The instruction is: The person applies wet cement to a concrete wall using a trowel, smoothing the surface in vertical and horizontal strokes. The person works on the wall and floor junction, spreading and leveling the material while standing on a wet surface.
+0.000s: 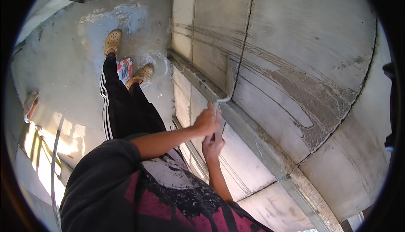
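A trowel [230, 75] with a pale, narrow blade and a bent metal shank stands against the tiled wall, just above a ledge. Both my hands meet around its handle end, fingers closed. My left hand [206, 121] is uppermost, near the shank, with one finger pointing up along it. Below it, my right hand [213, 146] is closed on the lower part. The handle itself is mostly hidden by my fingers. A thin pale wire [260, 151] loops over the ledge [242, 120] to the right of my hands.
Large grey tiles [303, 33] with dark joints and smeared mortar [303, 88] cover the wall. My clogs [113, 41] stand on a wet floor [67, 75] beside a red-and-white crumpled bag [125, 69]. A reddish object [30, 105] lies at far left, near a dark hose-like strip [54, 164].
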`<state>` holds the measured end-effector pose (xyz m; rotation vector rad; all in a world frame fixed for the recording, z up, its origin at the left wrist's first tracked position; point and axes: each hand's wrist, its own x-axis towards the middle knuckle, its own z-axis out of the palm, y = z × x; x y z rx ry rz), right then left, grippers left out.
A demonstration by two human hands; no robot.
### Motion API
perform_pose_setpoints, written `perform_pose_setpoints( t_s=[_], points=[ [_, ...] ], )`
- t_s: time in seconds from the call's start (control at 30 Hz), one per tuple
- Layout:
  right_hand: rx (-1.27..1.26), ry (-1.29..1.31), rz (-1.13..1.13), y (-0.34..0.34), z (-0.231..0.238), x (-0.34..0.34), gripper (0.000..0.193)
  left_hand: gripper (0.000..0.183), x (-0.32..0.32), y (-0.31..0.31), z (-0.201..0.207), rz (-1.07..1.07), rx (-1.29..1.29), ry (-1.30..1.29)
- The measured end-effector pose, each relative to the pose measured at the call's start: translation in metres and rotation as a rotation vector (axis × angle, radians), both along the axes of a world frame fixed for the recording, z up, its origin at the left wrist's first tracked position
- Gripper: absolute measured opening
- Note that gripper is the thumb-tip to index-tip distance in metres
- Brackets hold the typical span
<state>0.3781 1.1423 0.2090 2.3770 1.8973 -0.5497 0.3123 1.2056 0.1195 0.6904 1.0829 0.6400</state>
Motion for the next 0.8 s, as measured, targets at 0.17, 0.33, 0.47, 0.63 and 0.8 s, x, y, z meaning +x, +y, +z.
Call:
perform_pose_setpoints(
  t_s=[0.17,0.33,0.47,0.63,0.8],
  points=[
    [-0.072,-0.007,0.021,0.059,-0.104,-0.016,0.033,0.045,-0.001,0.041,-0.124,-0.086,-0.081,0.175],
    [-0.032,0.020,-0.036,0.079,-0.092,-0.041,0.030,0.044,-0.013,0.063,-0.119,0.085,-0.061,0.113],
    [0.018,0.080,0.002,0.062,-0.059,-0.042,0.028,0.042,-0.028,0.054,-0.059,0.126,-0.027,0.027],
    [-0.037,0.063,-0.054,0.081,-0.118,-0.053,0.027,0.041,-0.027,0.072,-0.119,0.185,-0.025,0.089],
    [-0.102,-0.012,0.105,0.134,-0.246,-0.053,0.031,0.039,-0.015,0.101,-0.285,-0.035,0.359,0.394]
  ],
)
